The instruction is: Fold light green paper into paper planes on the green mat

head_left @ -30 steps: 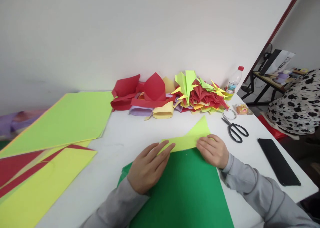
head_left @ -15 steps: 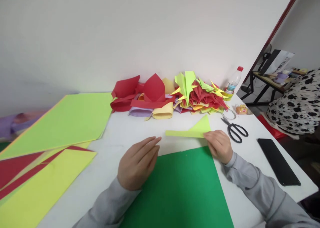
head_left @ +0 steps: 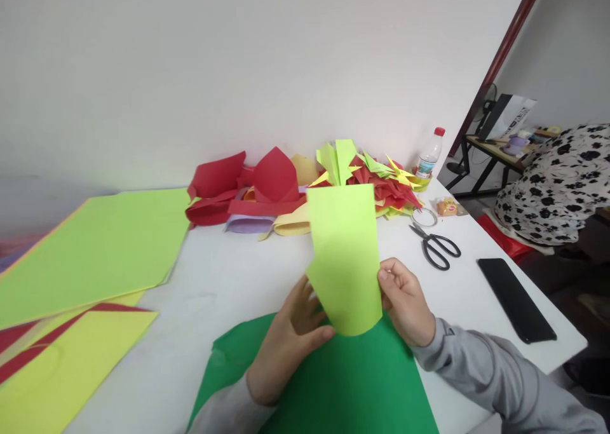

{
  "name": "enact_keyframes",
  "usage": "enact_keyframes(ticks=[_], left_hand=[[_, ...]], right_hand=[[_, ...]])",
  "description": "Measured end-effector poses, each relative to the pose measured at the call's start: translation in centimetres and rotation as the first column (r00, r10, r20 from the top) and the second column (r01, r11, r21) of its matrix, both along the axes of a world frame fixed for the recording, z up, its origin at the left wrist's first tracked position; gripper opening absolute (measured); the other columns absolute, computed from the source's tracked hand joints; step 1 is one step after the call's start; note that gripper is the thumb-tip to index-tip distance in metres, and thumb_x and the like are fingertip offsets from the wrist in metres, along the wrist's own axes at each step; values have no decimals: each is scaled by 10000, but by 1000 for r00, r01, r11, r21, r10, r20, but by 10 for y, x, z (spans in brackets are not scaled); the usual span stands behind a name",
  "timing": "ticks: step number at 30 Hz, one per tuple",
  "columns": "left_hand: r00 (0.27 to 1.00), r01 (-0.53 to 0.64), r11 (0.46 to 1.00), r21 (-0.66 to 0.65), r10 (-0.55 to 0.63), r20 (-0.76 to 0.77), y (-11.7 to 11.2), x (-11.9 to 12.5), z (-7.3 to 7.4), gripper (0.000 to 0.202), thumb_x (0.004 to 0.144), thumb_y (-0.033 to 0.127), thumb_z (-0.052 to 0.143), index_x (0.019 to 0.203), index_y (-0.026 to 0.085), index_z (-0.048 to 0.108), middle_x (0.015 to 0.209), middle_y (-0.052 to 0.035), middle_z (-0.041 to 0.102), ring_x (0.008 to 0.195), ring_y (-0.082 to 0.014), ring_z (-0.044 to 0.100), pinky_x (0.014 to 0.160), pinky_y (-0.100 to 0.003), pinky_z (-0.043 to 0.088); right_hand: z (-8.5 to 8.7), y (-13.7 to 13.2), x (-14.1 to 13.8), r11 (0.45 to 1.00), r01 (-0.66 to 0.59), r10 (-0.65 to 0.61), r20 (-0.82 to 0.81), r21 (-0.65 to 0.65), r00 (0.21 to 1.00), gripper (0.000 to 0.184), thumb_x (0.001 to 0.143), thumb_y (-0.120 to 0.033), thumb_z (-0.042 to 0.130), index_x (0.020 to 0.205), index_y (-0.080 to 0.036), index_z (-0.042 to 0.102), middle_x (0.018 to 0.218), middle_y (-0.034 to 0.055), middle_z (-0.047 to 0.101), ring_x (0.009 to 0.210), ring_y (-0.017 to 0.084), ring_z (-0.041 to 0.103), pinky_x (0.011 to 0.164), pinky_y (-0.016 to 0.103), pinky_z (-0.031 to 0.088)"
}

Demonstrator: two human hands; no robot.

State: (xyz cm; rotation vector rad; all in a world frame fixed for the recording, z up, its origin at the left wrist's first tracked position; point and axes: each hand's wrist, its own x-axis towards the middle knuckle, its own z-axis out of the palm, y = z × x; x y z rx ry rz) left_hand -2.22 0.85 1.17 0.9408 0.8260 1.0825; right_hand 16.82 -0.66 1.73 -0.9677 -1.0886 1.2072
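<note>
A yellow-green sheet of paper stands upright above the table, its lower end curved and a pointed corner jutting out on its left side. My right hand pinches its right edge between thumb and fingers. Close by the lower left edge, my left hand has its thumb and fingers apart; whether it touches the paper is hard to tell. Beneath both hands lies a large green sheet, partly covered by my left hand and forearm.
Folded red paper pieces and a pile of red and green paper shapes line the wall. Large coloured sheets lie left. To the right are scissors, tape roll, bottle, wrapped snack and black phone.
The yellow-green paper has swung from nearly edge-on to upright, facing me. My left hand has turned, opening its thumb away from the fingers beside the paper. The view has shifted slightly right.
</note>
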Motion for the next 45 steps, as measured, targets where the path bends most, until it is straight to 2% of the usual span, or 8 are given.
enact_keyframes(ticks=[9,11,14,20,28,34,38,45], left_hand=[[901,-118,992,44,126,-415,-6,-26,13,265,500,399,863,663,223,751,747,-53,770,761,-303,710,756,-394,602],[905,-221,975,-1,205,-373,0,-32,13,354,435,340,893,741,227,756,753,-32,773,810,-288,714,760,-348,608],[917,-352,931,-93,323,-235,11,-43,20,516,427,297,901,912,212,747,864,-31,778,975,-286,690,844,-324,588],[938,-340,904,-258,344,-30,19,-59,31,632,454,302,908,1047,212,709,1044,-41,754,1032,-317,668,846,-357,599],[952,-274,914,-300,302,47,15,-59,27,573,599,259,828,1148,234,664,1001,-36,765,1094,-329,638,885,-375,580],[985,-159,903,-400,170,-7,8,-35,21,489,665,226,784,1124,129,646,930,-120,769,826,-315,731,707,-367,625],[994,-112,898,-425,108,-33,8,-32,21,396,709,234,758,1065,110,637,899,-141,767,742,-307,737,598,-357,623],[977,-211,891,-402,205,-58,16,-36,20,260,734,179,727,973,111,650,813,-119,770,668,-279,736,581,-340,622]], right_hand=[[17,-6,11,944,-200,42,506,263,862,276,962,-402,427,947,-195,609,788,27,668,675,124,614,628,238,477],[14,10,31,970,-41,-119,617,238,778,301,972,-362,375,948,-189,620,904,58,701,824,152,656,752,267,504],[2,36,73,871,419,-405,857,256,318,239,882,-211,451,1065,-162,597,1077,105,672,997,213,619,888,331,461],[-19,45,127,745,623,-370,925,240,86,448,757,-85,487,1202,-68,532,1107,215,626,1059,319,564,913,431,387],[-14,38,119,824,537,-348,909,181,228,374,698,-194,619,1068,-169,567,989,99,653,926,247,612,818,363,452],[7,15,71,949,0,3,7,-316,1000,497,662,-363,779,1057,-168,550,948,93,685,786,180,653,643,285,501],[12,-4,47,786,-520,303,-523,-336,796,543,607,-258,855,1078,-138,612,997,104,692,829,141,665,659,206,500],[6,-12,49,737,-641,368,-666,-217,649,514,754,-555,708,1068,-165,589,952,78,649,609,91,559,399,148,374]])
